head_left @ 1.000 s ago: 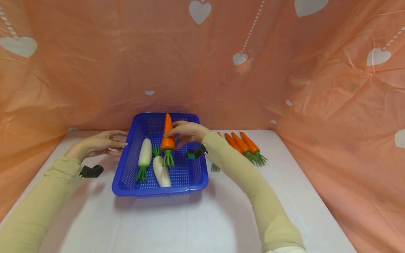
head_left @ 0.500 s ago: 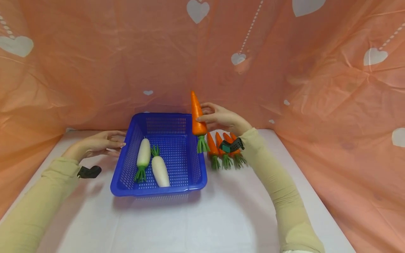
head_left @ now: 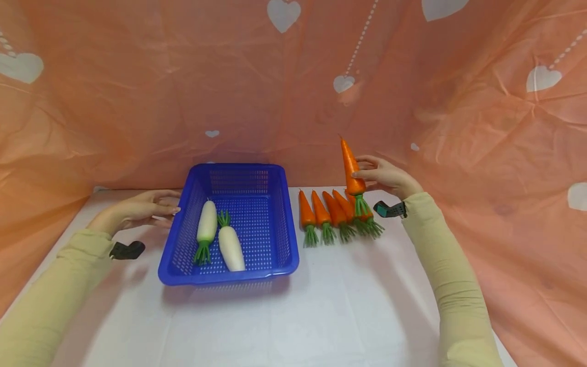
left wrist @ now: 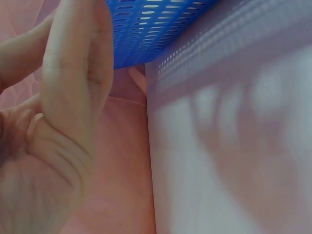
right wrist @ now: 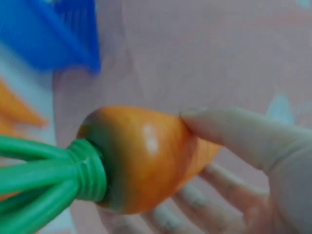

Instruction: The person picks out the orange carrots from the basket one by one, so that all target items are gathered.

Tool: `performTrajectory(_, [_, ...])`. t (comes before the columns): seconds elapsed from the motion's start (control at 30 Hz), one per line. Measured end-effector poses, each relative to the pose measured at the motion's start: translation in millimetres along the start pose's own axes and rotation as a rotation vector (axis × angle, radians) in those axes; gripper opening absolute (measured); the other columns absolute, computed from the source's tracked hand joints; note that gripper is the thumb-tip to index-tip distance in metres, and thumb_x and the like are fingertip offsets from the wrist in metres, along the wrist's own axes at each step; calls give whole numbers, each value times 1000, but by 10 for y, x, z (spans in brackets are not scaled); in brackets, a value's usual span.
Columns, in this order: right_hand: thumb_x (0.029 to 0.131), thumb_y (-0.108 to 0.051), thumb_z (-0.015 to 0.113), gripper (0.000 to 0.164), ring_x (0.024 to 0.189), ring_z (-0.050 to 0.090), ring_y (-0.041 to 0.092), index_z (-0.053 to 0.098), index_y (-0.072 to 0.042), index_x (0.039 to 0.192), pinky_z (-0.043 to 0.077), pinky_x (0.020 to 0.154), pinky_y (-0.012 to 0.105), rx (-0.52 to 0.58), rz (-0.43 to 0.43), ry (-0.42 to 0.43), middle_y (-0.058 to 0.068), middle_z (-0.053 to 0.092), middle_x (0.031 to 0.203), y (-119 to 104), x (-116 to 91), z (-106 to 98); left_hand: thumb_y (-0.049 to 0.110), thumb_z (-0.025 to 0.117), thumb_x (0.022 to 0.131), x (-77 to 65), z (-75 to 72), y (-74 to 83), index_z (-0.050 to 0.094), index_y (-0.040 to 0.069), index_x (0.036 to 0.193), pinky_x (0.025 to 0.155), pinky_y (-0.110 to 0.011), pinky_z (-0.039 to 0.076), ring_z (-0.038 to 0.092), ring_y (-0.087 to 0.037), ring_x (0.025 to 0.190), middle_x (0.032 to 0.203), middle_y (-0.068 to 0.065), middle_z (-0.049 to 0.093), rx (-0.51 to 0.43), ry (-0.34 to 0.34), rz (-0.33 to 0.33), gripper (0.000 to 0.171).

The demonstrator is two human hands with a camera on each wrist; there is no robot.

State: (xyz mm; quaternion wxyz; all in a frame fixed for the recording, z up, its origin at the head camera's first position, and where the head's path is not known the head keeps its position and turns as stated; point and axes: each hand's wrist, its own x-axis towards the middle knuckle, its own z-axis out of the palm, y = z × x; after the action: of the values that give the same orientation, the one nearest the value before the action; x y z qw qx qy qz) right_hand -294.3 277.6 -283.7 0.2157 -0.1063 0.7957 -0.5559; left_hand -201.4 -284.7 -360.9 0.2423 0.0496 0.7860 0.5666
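My right hand pinches an orange carrot between thumb and fingers, tip up and green stalks hanging down, raised over the right end of a row of carrots. The right wrist view shows the thumb on one side of it and the fingers underneath. My left hand is at the left wall of a blue plastic basket, fingers extended and relaxed. Two white radishes lie inside: one with its leaves toward me, the other with its leaves pointing away.
Just right of the basket, several carrots lie side by side on the white tabletop, green ends toward me. An orange cloth with white hearts hangs behind and around the table. Each wrist carries a small black camera.
My right hand has lifted the carrot out of the basket and carried it right, over the row of carrots. My left hand has stayed at the basket's left side.
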Motion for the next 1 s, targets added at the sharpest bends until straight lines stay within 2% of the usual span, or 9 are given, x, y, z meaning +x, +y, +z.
performTrajectory(0.2, [96,-20,60,69,121,44,41,22,-5,151,40,99,55,-139,51,48,25,30,146,319,-20,-306,12,55,98,-15,-21,-22,10,-6,148,85,-45,53,63,-24,96,120,-16,56,-12,-4,3,70])
performTrajectory(0.43, [96,-16,60,64,118,47,44,27,6,146,46,94,52,-327,98,94,32,35,140,719,53,-498,13,56,97,-18,-10,-4,11,-6,148,88,-47,50,63,-22,95,116,-14,58,-7,0,-11,71])
performTrajectory(0.53, [95,-15,60,60,116,49,44,31,10,142,48,91,49,-400,119,103,35,39,136,840,72,-513,14,57,97,-14,-9,6,10,-6,148,88,-47,51,63,-22,96,117,-14,57,-6,-1,-13,72])
performTrajectory(0.7, [94,-15,60,54,112,52,41,39,10,137,52,87,43,-469,152,108,34,42,133,986,92,-492,14,57,97,-6,-7,23,11,-6,148,88,-48,50,63,-22,96,117,-15,57,-4,3,-13,72])
performTrajectory(0.9, [91,-14,63,48,96,58,32,48,10,130,57,69,37,-572,132,115,33,51,126,1101,143,-447,13,57,97,0,0,25,10,-6,148,87,-47,51,63,-23,97,117,-15,57,-8,3,-17,72])
performTrajectory(1.0, [90,-15,64,48,89,59,29,49,10,128,57,66,37,-609,132,118,33,53,122,1114,149,-419,13,57,97,7,-3,18,11,-7,148,86,-46,51,63,-23,97,117,-15,57,-7,4,-18,72])
